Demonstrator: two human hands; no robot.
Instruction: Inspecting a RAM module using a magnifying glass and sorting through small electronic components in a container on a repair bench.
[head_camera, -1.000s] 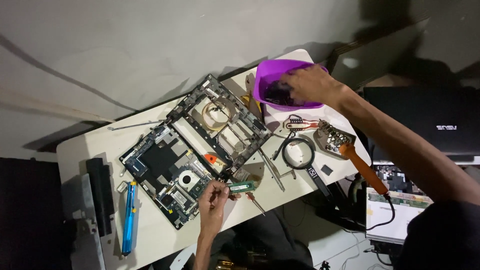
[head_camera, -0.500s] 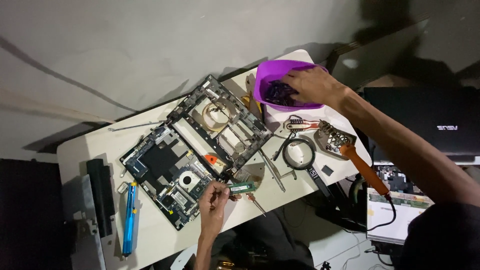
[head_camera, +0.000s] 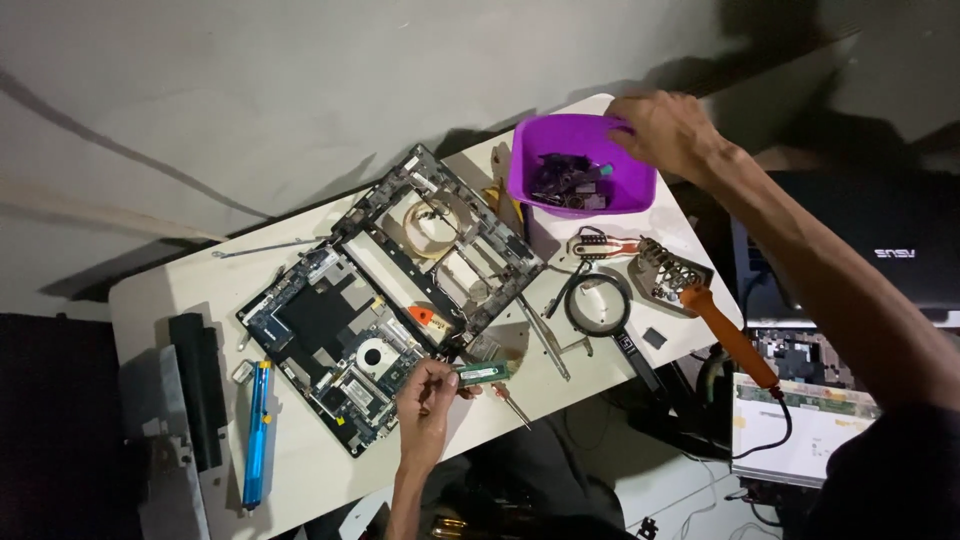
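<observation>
Opened laptop chassis (head_camera: 385, 300) in mid desk (head_camera: 160, 300), memory module (head_camera: 482, 373) just off its near edge, pinched in left hand (head_camera: 425, 410). Bowl (head_camera: 580, 165) of small parts at far right corner, right hand (head_camera: 665, 130) on its rim. Between bowl and near edge: magnifier (head_camera: 598, 303), soldering iron (head_camera: 730, 335). Battery (head_camera: 198, 390) and pen-shaped tool (head_camera: 256, 432) far left.

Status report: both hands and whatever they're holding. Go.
Left hand pinching green memory module beside opened laptop chassis. Right hand gripping rim of purple bowl of small parts. Screwdriver just beside the module.
</observation>
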